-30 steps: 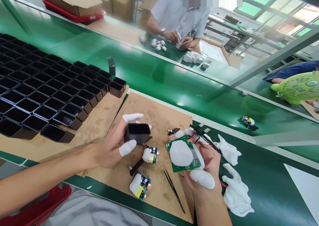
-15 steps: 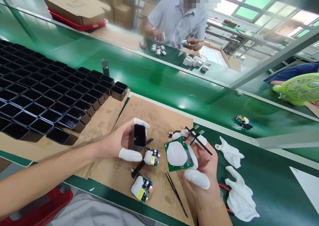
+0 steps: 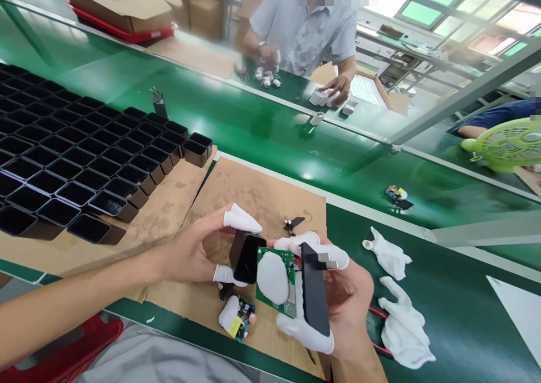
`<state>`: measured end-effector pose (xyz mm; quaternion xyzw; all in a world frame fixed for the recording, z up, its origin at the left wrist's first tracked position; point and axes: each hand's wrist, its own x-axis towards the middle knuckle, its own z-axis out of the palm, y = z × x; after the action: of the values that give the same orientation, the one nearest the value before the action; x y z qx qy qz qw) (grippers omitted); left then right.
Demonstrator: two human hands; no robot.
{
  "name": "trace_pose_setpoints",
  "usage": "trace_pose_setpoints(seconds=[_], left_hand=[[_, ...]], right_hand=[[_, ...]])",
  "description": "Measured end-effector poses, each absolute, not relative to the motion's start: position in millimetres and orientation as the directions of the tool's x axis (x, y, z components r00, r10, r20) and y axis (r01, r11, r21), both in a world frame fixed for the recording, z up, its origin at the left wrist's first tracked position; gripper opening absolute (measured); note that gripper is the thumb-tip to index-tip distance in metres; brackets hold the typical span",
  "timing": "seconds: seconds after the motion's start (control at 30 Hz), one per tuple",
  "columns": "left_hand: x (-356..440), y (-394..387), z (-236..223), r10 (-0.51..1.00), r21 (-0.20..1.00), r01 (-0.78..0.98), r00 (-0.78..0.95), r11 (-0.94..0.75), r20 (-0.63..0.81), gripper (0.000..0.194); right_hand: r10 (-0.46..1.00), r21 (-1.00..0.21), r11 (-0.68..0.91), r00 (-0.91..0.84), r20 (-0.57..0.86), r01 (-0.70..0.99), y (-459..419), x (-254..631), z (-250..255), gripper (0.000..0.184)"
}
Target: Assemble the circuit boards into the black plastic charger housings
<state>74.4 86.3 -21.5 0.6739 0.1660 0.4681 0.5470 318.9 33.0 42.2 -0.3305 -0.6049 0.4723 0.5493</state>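
Above brown cardboard [image 3: 262,194], left hand [image 3: 192,253] pinches black housing [image 3: 245,256] against right hand's [image 3: 342,304] gripped circuit board [image 3: 274,279].

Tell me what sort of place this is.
Most likely an electronics assembly line: a long green conveyor belt, rows of open black plastic housings, and a green circuit board held by hand.

The left grip's fingers hide part of the glossy black plastic housing [image 3: 245,255]. Below the right grip, the thin black tweezers [image 3: 310,356] are nearly all covered, and the rows of black plastic trays [image 3: 63,157] run off the picture's edge.
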Motion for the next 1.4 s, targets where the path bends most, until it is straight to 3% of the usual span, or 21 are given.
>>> trace_pose_setpoints(seconds=[0.53, 1.07, 1.4], left_hand=[[73, 87, -15, 0.702, 0.864, -0.227, 0.508, -0.448, 0.498, 0.063], [72, 87, -14, 0.739, 0.891, -0.188, 0.503, -0.412, 0.448, 0.061], [73, 87, -15, 0.752, 0.899, -0.209, 0.494, -0.385, 0.437, 0.062]], right_hand=[[0.886, -0.903, 0.425, -0.179, 0.428, -0.053, 32, 315, 37, 0.074], [0.881, -0.901, 0.432, -0.202, 0.429, -0.030, 37, 314, 32, 0.080], [0.893, -0.912, 0.411, -0.200, 0.404, -0.009, 40, 310, 31, 0.070]])
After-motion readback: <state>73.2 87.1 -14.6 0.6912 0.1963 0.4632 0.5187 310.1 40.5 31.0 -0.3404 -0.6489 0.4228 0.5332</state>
